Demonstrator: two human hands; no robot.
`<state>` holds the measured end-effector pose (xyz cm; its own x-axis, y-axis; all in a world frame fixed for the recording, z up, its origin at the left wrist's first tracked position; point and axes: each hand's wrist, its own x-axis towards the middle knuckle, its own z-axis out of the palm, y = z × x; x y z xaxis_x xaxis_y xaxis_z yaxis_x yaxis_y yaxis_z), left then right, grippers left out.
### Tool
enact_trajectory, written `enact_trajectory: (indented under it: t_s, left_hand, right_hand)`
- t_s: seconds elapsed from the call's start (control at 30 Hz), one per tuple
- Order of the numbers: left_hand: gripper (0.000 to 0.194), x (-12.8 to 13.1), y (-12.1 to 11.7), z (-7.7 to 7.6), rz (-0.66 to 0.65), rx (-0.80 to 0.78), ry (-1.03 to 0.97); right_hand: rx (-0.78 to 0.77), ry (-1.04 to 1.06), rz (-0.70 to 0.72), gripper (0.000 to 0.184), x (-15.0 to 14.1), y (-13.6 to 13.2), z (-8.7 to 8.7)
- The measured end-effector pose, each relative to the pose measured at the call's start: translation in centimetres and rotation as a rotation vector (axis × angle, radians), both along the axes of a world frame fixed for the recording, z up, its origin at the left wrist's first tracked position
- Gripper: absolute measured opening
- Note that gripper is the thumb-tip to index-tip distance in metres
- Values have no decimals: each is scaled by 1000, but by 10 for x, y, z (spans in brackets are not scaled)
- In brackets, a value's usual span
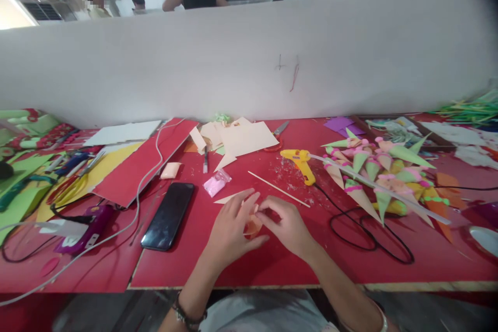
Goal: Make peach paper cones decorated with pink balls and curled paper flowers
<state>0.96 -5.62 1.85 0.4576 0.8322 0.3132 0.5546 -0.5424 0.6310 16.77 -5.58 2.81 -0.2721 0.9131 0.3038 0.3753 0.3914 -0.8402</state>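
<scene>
Close together over the front middle of the red table are my left hand and my right hand. Between them is a small curled peach-coloured piece, perhaps paper, partly hidden by fingers. My left fingers curve around its far side, with the thumb stretched out below. At its upper right edge, my right thumb and index finger pinch together. A pointed peach paper scrap lies just beyond my left hand. Past the hands are a thin wooden stick and a small bag of pink clay.
A yellow glue gun with a black cord lies right, beside a pile of paper cones. Left are a phone, a purple power strip and a white cable. Scissors and peach sheets lie behind, before a white partition.
</scene>
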Motion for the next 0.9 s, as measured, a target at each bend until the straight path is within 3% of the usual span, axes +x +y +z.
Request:
enact_trajectory:
  t_s: [0.13, 0.27, 0.3, 0.4, 0.57, 0.67, 0.9]
  left_hand:
    - [59, 10, 1, -3, -47, -119, -14]
    - [19, 12, 4, -10, -19, -267, -113]
    - [16, 12, 6, -11, 11, -298, -141]
    - [26, 11, 10, -13, 133, -364, -245]
    - [30, 12, 12, -12, 230, -466, -525]
    - [30, 13, 10, -9, 172, -502, -599]
    - [37, 8, 8, -1, 18, -345, -454]
  right_hand:
    - [71, -253, 152, 14, 2, -2, 14]
    - [46, -173, 175, 7, 4, -2, 17]
    - [32, -119, 147, 14, 5, -1, 15]
    - [-34, 40, 57, 29, 6, 1, 6]
    - [-154, 174, 36, 23, 3, 3, -7]
    - [-174, 192, 41, 16, 1, 4, -8]
    - [-91, 178, -6, 7, 3, 5, -8]
